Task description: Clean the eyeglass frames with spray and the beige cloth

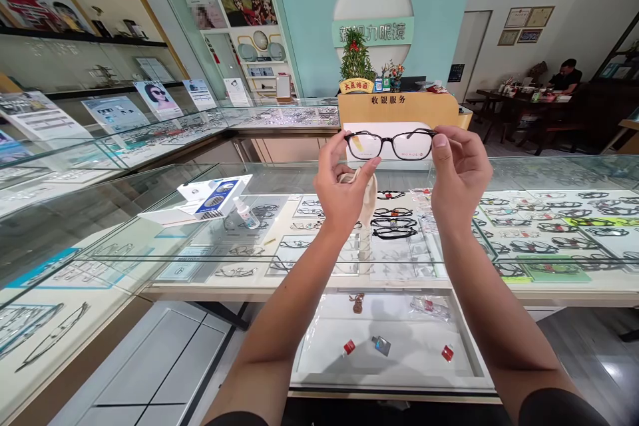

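Observation:
A pair of black-framed eyeglasses (388,142) is held up above the glass counter, lenses facing level across the view. My left hand (340,186) is closed on the left end of the frame. A beige cloth (368,203) hangs from the same hand, below the thumb. At the other end, my right hand (460,180) pinches the frame near its hinge between thumb and fingers. Beneath the hands, several dark eyeglass frames (394,223) lie in a row inside the display case.
On the glass counter (319,176) stand a small spray bottle (246,214) and an open white-and-blue box (217,200). A pulled-out white drawer (389,369) below holds small red and grey items. Behind is a yellow cashier desk (399,110); a person (568,76) sits at the far right.

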Available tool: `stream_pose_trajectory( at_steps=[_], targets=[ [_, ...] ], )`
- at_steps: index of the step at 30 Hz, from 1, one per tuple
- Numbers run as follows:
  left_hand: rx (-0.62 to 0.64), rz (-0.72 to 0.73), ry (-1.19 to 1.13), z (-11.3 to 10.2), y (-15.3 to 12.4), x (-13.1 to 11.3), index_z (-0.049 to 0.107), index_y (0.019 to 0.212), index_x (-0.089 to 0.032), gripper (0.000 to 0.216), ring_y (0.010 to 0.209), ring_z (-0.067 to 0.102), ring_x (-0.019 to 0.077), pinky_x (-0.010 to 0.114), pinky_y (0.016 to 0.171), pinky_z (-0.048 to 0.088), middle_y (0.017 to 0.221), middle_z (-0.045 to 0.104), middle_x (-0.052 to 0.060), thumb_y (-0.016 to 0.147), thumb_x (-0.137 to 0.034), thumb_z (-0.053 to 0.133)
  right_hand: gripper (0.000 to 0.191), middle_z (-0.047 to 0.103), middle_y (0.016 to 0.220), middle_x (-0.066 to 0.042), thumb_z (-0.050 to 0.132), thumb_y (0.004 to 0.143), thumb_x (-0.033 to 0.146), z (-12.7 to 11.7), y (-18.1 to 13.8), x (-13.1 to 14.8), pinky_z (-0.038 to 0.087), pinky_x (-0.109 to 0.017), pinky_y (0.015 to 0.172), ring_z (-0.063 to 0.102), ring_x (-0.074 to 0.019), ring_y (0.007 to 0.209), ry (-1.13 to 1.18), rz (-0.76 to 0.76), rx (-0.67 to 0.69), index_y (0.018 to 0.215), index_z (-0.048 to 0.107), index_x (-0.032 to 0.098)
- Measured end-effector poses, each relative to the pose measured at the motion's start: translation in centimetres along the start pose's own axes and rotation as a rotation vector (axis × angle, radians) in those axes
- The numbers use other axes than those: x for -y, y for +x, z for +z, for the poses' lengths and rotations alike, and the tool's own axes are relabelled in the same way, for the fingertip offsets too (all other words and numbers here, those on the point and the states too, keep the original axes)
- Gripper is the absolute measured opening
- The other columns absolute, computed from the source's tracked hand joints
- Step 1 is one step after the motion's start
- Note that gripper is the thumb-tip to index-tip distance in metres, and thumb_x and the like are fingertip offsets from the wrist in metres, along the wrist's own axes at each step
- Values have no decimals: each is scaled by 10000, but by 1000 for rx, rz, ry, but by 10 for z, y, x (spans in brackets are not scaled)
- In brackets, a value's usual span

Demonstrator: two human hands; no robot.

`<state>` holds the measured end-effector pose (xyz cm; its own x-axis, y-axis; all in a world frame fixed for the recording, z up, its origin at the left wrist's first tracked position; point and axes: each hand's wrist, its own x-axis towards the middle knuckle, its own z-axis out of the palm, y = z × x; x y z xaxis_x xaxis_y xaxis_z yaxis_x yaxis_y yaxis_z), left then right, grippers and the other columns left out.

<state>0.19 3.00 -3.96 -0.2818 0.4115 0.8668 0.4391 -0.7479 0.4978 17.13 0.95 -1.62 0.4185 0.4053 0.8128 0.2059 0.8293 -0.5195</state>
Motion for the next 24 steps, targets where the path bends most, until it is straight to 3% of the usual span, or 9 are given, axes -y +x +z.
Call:
stream_pose_trajectory(
  at_steps=[5, 11, 19, 24],
  targets=[
    [-96, 98, 60, -5, 1, -3, 595, 1474, -304, 691, 1145, 747, 239, 286, 679, 567, 1450, 707, 133, 908, -655, 778, 261, 768, 1123, -48, 714, 995, 530, 2, 0, -3, 651, -390, 895, 756, -193, 1014, 76, 80, 29, 1086, 743, 287],
    [-100, 153, 131, -10, 0, -9, 590, 1504, -291, 716, 1283, 718, 287, 294, 747, 592, 1444, 713, 133, 912, -651, 772, 288, 772, 1136, -54, 706, 993, 551, 1, 2, -12, 653, -404, 932, 765, -202, 1041, 116, 123, 41, 1085, 742, 281],
    [-80, 126, 133, -13, 3, -12, 606, 1488, -299, 712, 1282, 718, 288, 289, 729, 583, 1442, 716, 128, 904, -675, 766, 261, 771, 1142, -51, 718, 992, 529, 0, 3, -10, 650, -393, 931, 765, -197, 1040, 130, 141, 48, 1074, 740, 282],
    [64, 10, 71, -21, 12, -14, 638, 1418, -293, 697, 1112, 776, 257, 313, 724, 589, 1314, 783, 110, 858, -666, 823, 284, 765, 1063, -25, 738, 970, 557, -1, 3, -4, 654, -367, 880, 790, -196, 1010, 154, 210, 45, 1026, 729, 278]
  ],
)
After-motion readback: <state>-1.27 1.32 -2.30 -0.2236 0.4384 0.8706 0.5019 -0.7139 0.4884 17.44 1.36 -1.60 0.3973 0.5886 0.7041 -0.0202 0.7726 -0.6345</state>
